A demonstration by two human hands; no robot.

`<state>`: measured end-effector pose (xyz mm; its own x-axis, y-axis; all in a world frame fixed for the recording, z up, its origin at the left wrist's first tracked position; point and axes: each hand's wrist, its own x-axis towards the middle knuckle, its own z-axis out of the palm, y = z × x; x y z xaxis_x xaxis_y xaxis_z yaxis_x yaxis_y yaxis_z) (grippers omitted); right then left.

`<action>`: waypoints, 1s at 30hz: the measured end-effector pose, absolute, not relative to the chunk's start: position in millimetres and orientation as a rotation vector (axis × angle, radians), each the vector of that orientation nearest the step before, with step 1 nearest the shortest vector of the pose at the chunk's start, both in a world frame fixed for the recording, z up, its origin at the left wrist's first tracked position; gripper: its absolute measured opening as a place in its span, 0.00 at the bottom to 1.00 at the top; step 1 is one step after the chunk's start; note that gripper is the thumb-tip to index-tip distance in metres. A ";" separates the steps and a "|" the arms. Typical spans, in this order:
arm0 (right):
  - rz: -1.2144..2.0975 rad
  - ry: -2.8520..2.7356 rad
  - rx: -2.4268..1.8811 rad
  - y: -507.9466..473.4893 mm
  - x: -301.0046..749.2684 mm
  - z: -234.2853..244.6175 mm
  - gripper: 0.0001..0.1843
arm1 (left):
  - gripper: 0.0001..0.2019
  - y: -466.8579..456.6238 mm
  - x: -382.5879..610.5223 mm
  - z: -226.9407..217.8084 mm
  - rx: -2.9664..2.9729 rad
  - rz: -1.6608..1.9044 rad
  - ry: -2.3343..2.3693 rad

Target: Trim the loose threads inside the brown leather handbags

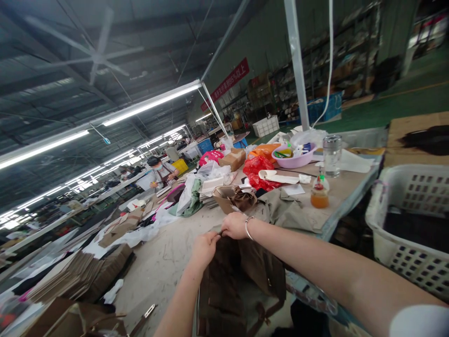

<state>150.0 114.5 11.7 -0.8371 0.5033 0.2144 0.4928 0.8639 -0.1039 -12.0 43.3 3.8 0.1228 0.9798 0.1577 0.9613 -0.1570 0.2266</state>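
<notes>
My left hand point(204, 249) and my right hand point(234, 226) are close together at the table edge, fingers pinched. Between them they hold the upper edge of a dark brown cloth piece point(228, 290), which hangs below with folds and a strap-like strip; its exact kind is unclear. A bracelet point(248, 228) circles the right wrist. Just beyond the hands lies a brown cardboard-like piece point(224, 199) with bunched brown cloth. Grey-green fabric point(284, 210) spreads beside the right forearm.
A jar of orange liquid point(319, 196), a clear cup point(331, 157), a lilac basin point(294, 157) and red plastic bags point(257, 171) stand on the table. Stacked brown pieces point(80, 274) and a small metal-tipped tool point(145, 316) lie left. A white basket point(410, 238) is right. A person point(163, 173) works farther off.
</notes>
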 end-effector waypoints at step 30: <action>0.029 -2.772 -0.826 108.1 152.5 15.0 0.17 | 0.11 32.2 -13.8 5.7 2.205 0.260 2.302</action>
<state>152.5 108.1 15.0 -0.8086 0.5412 0.2308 0.5363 0.8393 -0.0891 -13.8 32.2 5.7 -0.0484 0.9870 0.1531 0.9963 0.0368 0.0778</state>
